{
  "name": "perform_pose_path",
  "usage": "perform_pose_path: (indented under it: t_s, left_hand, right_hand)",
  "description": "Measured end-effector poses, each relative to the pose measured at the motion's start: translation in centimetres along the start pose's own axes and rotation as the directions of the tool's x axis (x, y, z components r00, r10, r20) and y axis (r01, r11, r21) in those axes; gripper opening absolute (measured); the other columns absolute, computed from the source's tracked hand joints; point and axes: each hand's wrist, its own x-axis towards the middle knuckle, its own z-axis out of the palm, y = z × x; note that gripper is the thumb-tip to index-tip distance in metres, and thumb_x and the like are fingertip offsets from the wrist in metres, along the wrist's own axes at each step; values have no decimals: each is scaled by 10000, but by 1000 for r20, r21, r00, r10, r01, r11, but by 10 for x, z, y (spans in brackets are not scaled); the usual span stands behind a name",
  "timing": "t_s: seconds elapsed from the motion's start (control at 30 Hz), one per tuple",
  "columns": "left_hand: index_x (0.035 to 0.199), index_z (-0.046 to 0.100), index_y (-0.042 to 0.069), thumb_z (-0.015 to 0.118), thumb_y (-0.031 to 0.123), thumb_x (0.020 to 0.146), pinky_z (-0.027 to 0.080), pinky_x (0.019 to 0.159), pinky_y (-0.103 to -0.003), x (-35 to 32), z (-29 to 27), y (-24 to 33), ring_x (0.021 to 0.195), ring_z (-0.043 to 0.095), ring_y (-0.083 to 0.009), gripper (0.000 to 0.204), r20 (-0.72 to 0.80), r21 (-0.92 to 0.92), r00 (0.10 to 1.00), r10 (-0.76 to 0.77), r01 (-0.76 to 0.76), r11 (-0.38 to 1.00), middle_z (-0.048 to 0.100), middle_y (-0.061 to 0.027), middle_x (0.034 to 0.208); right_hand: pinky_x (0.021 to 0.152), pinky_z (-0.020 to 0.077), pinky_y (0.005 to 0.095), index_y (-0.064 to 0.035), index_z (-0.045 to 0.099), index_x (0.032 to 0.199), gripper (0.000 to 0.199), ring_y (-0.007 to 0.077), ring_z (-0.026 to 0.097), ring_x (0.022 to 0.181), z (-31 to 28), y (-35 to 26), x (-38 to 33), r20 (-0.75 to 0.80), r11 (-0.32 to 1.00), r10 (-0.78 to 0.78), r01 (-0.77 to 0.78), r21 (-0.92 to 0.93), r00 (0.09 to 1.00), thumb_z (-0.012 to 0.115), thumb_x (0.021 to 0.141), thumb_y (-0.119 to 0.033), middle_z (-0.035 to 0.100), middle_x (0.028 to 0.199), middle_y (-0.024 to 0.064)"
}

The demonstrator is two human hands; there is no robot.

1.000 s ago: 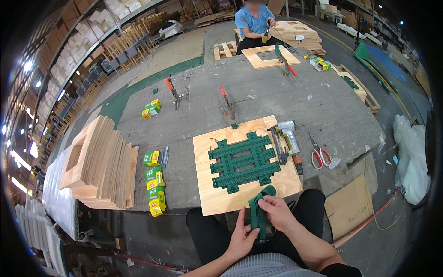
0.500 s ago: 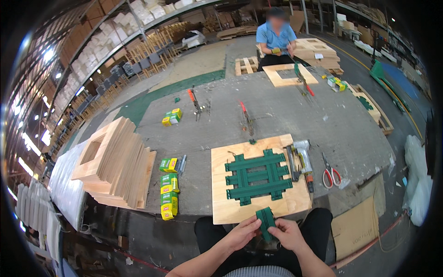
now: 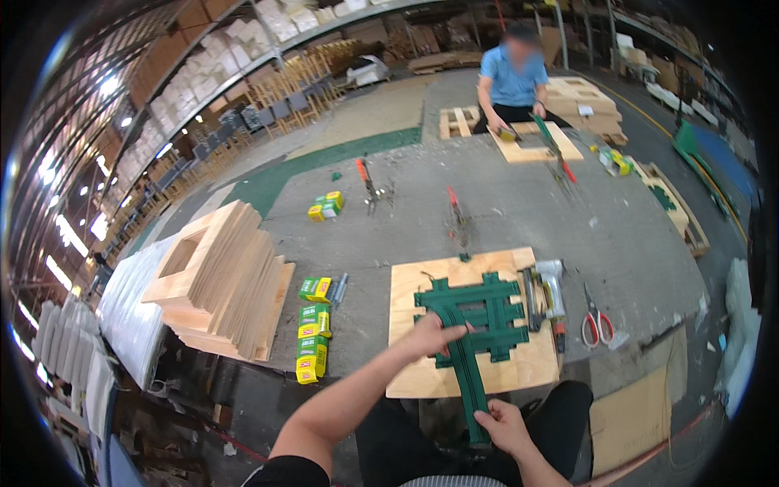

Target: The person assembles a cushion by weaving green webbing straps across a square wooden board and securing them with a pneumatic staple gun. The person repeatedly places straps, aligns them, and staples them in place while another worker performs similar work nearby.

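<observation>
A length of green webbing strap (image 3: 466, 377) is stretched between my two hands. My left hand (image 3: 434, 334) is closed on its far part, over a wooden frame board (image 3: 523, 372). My right hand (image 3: 505, 425) pinches the strap's near end, just off the board's front edge above my lap. On the board lies a lattice of crossed green straps (image 3: 505, 315), partly covered by my left hand and the held strap. A staple gun (image 3: 552, 286) rests at the board's right edge, and red-handled scissors (image 3: 598, 326) lie beside it.
Green-and-yellow boxes (image 3: 312, 358) line up left of the board. Farther left stands a tall stack of wooden frames (image 3: 213, 280). Red-handled pliers (image 3: 456, 213) lie beyond the board. Across the table, a person in blue (image 3: 513, 77) handles another wooden frame (image 3: 519, 151).
My left hand has moved forward and left over the lattice, drawing the folded strap out long. The right hand stays low with its end. The person opposite has reached down to their frame.
</observation>
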Motion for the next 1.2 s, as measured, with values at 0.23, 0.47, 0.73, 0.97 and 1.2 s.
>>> perform_pose_path:
  t_s: [0.23,0.47,0.73,0.97,1.2]
  left_hand:
    - [1118,729,16,768,130,932,565,621,-267,63,-20,4,689,668,-118,222,-59,135,997,-53,60,989,724,-47,872]
    - [1159,736,5,785,256,879,565,835,-403,99,-9,-29,888,712,-304,379,-74,610,989,127,-56,790,741,-160,967]
    - [1047,767,11,819,319,821,553,799,-435,111,-10,-30,896,714,-338,386,-7,637,1000,18,-10,771,738,-196,973]
    - [1002,786,31,853,325,777,562,814,-426,112,-13,-29,923,720,-317,376,33,624,998,-52,20,781,736,-181,1001]
    - [1056,767,52,767,348,889,551,784,-395,122,-21,-59,863,706,-254,340,-117,398,992,54,-3,917,754,-128,968]
  right_hand:
    - [618,492,269,11,680,939,169,63,623,682,-3,23,-1,-89,998,54,-51,31,995,719,980,-147,703,763,37]
    - [642,519,298,0,693,1042,201,119,655,682,-14,18,-9,-157,922,42,-99,-375,987,742,955,-174,720,817,80]
    - [685,550,320,-11,414,1563,611,174,642,672,9,-39,57,-54,956,44,-26,292,998,650,1011,-124,686,884,93]
    - [654,563,346,-107,433,1492,443,173,656,679,32,-66,150,41,646,233,-186,741,972,539,1063,-147,672,872,63]
    - [638,531,350,-121,563,1154,171,166,614,617,44,-57,178,79,265,160,-120,957,984,578,1070,-269,703,858,55]
